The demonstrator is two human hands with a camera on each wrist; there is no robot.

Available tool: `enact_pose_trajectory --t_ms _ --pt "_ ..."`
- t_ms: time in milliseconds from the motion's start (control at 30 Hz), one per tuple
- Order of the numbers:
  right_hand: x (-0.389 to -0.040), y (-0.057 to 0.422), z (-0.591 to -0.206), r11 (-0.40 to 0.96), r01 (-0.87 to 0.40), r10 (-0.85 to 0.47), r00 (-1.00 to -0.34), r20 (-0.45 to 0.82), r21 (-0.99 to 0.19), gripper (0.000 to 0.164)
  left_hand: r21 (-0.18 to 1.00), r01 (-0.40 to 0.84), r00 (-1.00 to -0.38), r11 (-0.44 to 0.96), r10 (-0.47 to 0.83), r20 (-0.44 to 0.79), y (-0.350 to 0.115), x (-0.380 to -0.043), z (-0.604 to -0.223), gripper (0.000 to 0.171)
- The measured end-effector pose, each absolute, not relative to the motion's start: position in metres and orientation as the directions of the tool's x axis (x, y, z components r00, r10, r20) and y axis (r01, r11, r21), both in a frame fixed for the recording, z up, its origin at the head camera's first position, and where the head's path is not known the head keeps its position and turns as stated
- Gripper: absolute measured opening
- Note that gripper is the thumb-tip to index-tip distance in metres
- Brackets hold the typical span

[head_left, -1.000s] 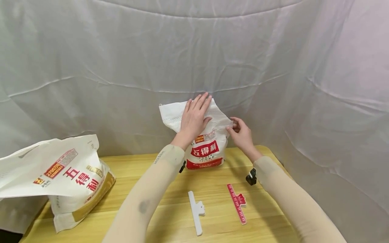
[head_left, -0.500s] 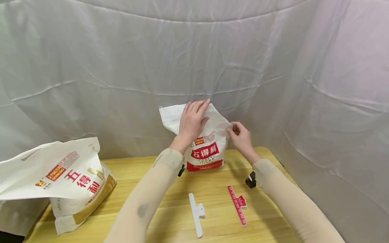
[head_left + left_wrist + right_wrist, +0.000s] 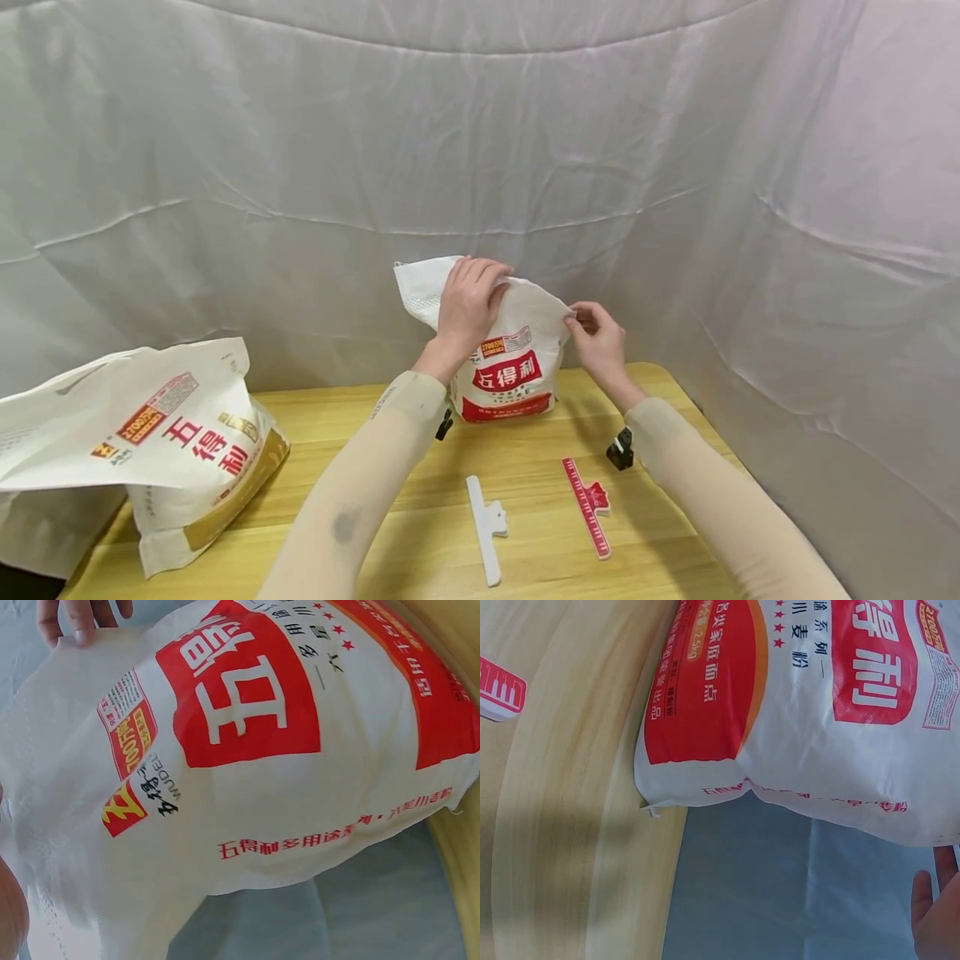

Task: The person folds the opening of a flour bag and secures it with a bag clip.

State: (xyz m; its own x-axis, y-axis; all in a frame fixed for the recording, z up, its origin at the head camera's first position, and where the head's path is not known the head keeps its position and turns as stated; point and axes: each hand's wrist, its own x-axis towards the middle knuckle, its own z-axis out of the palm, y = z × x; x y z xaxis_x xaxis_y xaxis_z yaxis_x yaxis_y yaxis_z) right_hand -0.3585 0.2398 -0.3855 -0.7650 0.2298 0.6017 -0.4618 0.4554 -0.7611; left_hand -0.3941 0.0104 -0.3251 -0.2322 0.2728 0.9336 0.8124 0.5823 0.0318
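Note:
A white flour bag (image 3: 504, 392) with red printing stands upright at the back of the table. At its top, my left hand (image 3: 467, 307) grips the bag with fingers bent over the edge and the thumb in front. Thumb and fingers of my right hand (image 3: 600, 340) pinch the bag's upper right corner. The bag's body (image 3: 247, 787) fills most of the left wrist view, where the left hand shows only at the left edge. In the right wrist view, part of the right hand (image 3: 941, 915) appears beside the bag's side (image 3: 802, 742). The fingertips behind the bag are hidden.
A second flour bag (image 3: 202, 492), white and gold, leans at the table's left with its top flopped leftward. A white bag clip (image 3: 483, 531) and a red bag clip (image 3: 587, 508) lie on the wooden table (image 3: 420, 467). Grey cloth (image 3: 315, 275) hangs close behind.
The left hand's fingers, earlier laid straight up the bag's front, have bent over its top and come down. The top right part has folded lower. The right hand keeps its pinch.

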Motion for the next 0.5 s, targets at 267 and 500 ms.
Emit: enact_pose_trajectory --t_ms 267,500 --pt "-0.357 0.241 -0.39 0.453 -0.455 0.232 -0.77 0.595 -0.766 0.011 0.001 0.82 -0.195 0.572 0.278 0.941 0.002 -0.394 -0.332 0.007" --pt "-0.354 0.239 -0.39 0.472 -0.419 0.222 -0.795 0.565 -0.776 0.012 -0.033 0.833 -0.166 0.552 0.306 0.937 -0.01 -0.394 -0.34 0.014"
